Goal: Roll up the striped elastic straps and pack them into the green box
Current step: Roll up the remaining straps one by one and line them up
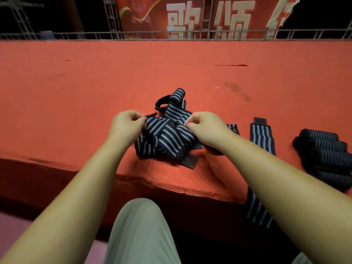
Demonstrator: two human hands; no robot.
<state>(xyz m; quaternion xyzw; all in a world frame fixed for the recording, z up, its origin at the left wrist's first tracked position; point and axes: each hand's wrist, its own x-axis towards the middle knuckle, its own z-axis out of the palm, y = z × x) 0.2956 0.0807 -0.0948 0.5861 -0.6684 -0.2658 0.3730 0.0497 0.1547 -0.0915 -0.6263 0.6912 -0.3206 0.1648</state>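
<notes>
A tangled heap of striped straps (167,139) is seen btwn the two hands, on the red cloth surface (95,92). Its left edge is pinched by the left hand (127,126), fingers curled, thumb set against forefinger. Its right edge is pinched the same way by the right hand (206,129). Both hands are held knuckles-up at the heap's far side, w/ strap fabric spanning the gap btwn them. Beyond the hands, a partly rolled end (177,95) is stuck up from the heap, beside a black loop (162,103). Just right of the right hand & forearm, a single strap (262,139) is laid flat, its near end hung over the surface edge. Further right, well apart from both hands, rolled straps (327,155) are piled in a stack. Below the forearms, a knee (141,225) in pale trousers is seen.
</notes>
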